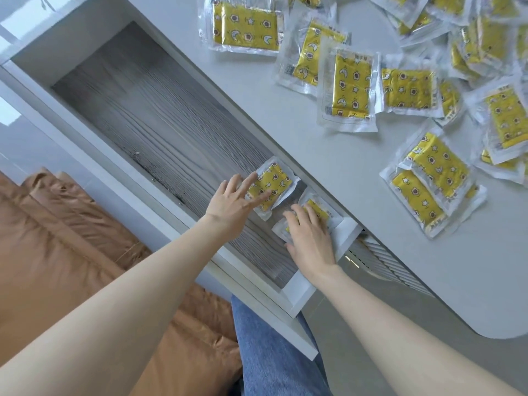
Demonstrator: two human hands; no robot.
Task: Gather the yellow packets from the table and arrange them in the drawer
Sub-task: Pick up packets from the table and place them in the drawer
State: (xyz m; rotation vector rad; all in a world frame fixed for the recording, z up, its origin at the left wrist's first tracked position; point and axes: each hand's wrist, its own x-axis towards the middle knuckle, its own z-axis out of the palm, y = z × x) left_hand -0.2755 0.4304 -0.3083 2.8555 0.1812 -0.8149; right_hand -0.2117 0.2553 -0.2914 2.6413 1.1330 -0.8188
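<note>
From the head view, the drawer (160, 130) stands pulled out from under the table (328, 155), its grey wood-grain floor mostly bare. Two yellow packets lie in the drawer's end nearest the table edge. The left hand (233, 202) rests its spread, flat fingers on the first packet (271, 185), its grip open. The right hand (310, 238) presses palm-down, fingers extended, on the second packet (315, 212), beside the drawer's white end wall, its grip also open. Many more yellow packets (354, 87) lie scattered and overlapping on the table beyond the drawer.
</note>
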